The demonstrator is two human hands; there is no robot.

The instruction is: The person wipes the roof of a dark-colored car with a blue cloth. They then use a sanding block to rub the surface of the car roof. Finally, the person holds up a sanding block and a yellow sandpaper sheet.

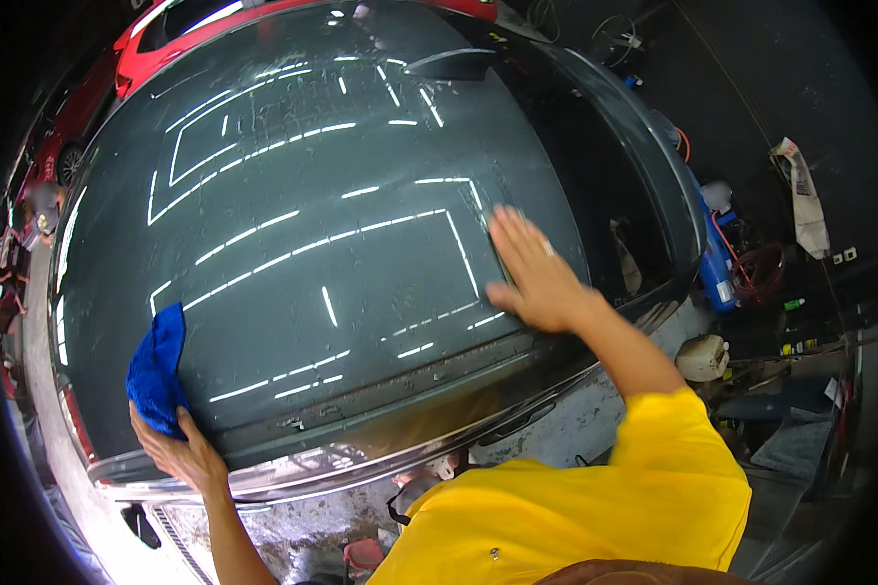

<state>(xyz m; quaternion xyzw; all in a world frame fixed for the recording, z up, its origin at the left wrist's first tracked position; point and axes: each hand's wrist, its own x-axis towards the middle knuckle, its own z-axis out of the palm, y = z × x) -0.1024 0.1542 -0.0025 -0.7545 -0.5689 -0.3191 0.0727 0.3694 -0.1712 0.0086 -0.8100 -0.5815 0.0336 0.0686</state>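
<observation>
In the head view, a broad, glossy dark car panel (390, 283) fills the middle of the frame, with streaks and small ripples on its surface and lines of ceiling light reflected across it. At centre right, the right hand (541, 278) is spread flat over the panel, fingers straight and close together, gripping nothing; whether the palm presses on the surface or skims just above it cannot be told. At lower left, the left hand (183, 453) is closed around the lower end of a bunched blue cloth (156, 370), which lies along the panel's near left part. Dark glass (595, 146) borders the panel at right.

The step in hand looks like working over the panel's surface, one palm feeling or smoothing it while the cloth is at the ready. The next move seems to call for light, even contact, with the cloth kept flat and loosely gripped.
</observation>
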